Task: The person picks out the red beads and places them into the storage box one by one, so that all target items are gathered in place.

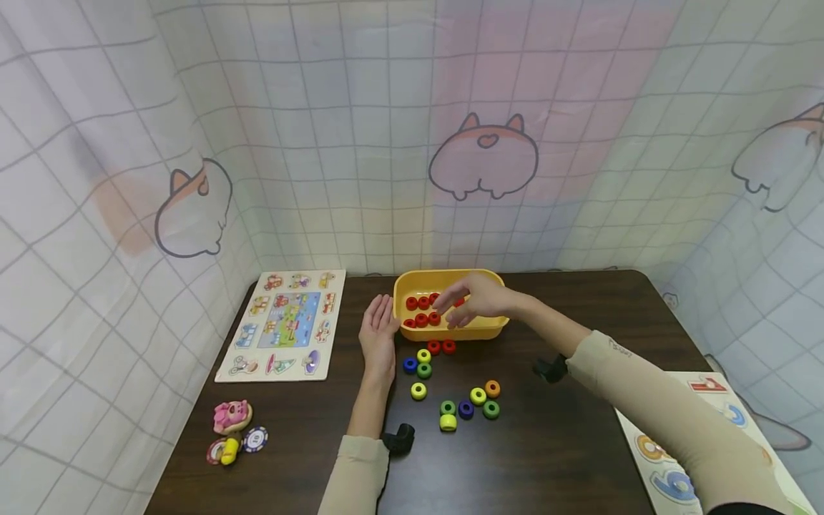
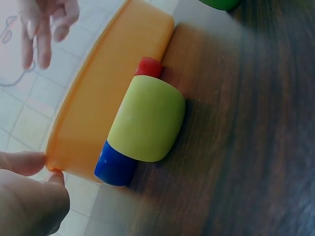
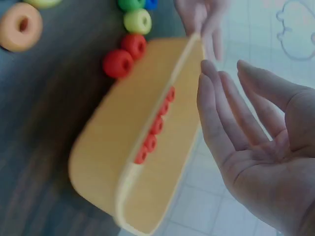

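Observation:
A yellow bin (image 1: pixel 450 334) holding several red beads (image 1: pixel 421 320) stands toward the back of the table. My left hand (image 1: pixel 378 340) is at the bin's left end, its fingers fairly straight and its fingertips right at the rim in the left wrist view. Over the bin hovers my right hand (image 1: pixel 479 297), fingers loosely spread and nothing between them; the right wrist view shows its palm bare. Two red beads (image 3: pixel 118 64) lie just outside the bin's near wall. A yellow-green bead (image 2: pixel 147 118) and a blue bead (image 2: pixel 115 164) are close by.
Loose beads in green, blue, yellow and orange (image 1: pixel 492 388) are scattered across the middle. A picture puzzle board (image 1: pixel 336 286) lies at the left, a number board (image 1: pixel 669 383) under the right forearm. Poker chips (image 1: pixel 255 439) and a pink figure (image 1: pixel 232 416) sit at front left.

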`<action>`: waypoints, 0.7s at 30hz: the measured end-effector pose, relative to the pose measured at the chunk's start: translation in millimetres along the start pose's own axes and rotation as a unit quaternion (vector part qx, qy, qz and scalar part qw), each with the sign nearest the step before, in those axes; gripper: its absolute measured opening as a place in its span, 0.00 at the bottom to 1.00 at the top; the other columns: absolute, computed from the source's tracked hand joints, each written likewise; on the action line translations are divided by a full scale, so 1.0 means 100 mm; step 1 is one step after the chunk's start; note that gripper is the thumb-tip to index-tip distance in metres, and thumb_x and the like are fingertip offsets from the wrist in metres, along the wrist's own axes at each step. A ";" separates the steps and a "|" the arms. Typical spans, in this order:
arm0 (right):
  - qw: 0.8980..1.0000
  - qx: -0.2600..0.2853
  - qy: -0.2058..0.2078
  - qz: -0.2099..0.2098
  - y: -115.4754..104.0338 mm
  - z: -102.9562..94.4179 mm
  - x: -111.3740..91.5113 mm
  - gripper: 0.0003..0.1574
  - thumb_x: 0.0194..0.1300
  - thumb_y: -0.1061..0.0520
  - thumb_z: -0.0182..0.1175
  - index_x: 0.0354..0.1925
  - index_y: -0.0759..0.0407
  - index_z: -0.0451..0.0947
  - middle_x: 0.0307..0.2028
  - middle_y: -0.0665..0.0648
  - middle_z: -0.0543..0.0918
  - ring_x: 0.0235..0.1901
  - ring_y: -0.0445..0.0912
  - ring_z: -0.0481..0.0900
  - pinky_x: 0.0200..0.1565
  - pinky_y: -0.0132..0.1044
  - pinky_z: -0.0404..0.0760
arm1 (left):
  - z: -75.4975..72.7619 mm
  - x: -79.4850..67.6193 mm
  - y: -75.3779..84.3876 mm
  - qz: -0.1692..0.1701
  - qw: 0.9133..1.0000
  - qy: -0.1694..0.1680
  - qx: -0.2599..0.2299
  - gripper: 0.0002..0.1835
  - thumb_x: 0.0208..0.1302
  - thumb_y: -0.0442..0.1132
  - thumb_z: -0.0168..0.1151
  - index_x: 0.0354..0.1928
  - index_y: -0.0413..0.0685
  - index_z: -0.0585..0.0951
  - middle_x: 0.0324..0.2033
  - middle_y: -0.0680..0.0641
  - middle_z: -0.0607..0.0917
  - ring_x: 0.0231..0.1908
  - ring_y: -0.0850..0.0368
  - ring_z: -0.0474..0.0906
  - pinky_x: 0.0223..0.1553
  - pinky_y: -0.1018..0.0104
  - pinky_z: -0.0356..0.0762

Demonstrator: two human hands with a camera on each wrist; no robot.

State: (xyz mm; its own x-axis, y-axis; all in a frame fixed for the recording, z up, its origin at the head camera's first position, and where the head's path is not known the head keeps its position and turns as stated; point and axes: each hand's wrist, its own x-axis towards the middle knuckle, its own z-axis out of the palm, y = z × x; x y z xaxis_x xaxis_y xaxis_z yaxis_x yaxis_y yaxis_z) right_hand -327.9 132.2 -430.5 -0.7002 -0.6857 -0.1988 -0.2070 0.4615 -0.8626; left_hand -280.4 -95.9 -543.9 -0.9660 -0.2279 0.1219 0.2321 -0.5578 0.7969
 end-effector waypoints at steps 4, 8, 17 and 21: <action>0.999 -0.008 -0.034 -0.004 0.09 0.14 -0.18 0.20 0.60 0.62 0.67 0.52 0.58 0.82 0.52 0.63 0.83 0.43 0.50 0.85 0.43 0.51 0.85 | 0.00 -0.01 -0.01 0.006 1.000 -0.002 -0.001 0.33 0.62 0.14 0.50 0.70 0.36 0.62 0.68 0.36 0.65 0.70 0.42 0.60 0.69 0.46 0.56; 0.996 -0.003 -0.083 0.018 0.23 0.25 -0.31 0.27 0.63 0.61 0.66 0.60 0.60 0.76 0.61 0.65 0.75 0.48 0.52 0.83 0.46 0.50 0.85 | 0.00 -0.01 -0.01 0.003 1.000 -0.002 0.005 0.33 0.62 0.15 0.50 0.70 0.37 0.62 0.68 0.37 0.65 0.70 0.43 0.60 0.69 0.47 0.56; 0.992 -0.039 -0.119 0.031 0.44 0.40 -0.40 0.36 0.65 0.55 0.65 0.68 0.58 0.67 0.67 0.60 0.69 0.58 0.59 0.76 0.56 0.47 0.79 | 0.00 -0.02 0.00 0.000 1.000 -0.006 0.010 0.33 0.63 0.14 0.48 0.70 0.37 0.61 0.71 0.31 0.59 0.71 0.42 0.58 0.70 0.46 0.55; 0.993 -0.039 -0.110 0.023 0.45 0.38 -0.41 0.31 0.66 0.55 0.64 0.65 0.58 0.71 0.63 0.60 0.74 0.52 0.51 0.81 0.52 0.46 0.82 | 0.01 -0.02 0.01 -0.002 1.000 -0.002 0.011 0.33 0.63 0.14 0.48 0.70 0.37 0.62 0.70 0.34 0.63 0.71 0.42 0.59 0.69 0.47 0.56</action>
State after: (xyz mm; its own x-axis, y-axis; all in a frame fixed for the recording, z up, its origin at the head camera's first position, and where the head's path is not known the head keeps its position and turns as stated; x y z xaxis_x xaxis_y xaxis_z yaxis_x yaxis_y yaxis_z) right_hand -282.3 159.6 -479.2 -0.5457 -0.7657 -0.3406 -0.2371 0.5309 -0.8136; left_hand -278.6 -95.2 -543.1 -0.9672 -0.2228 0.1217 0.2264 -0.5401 0.8106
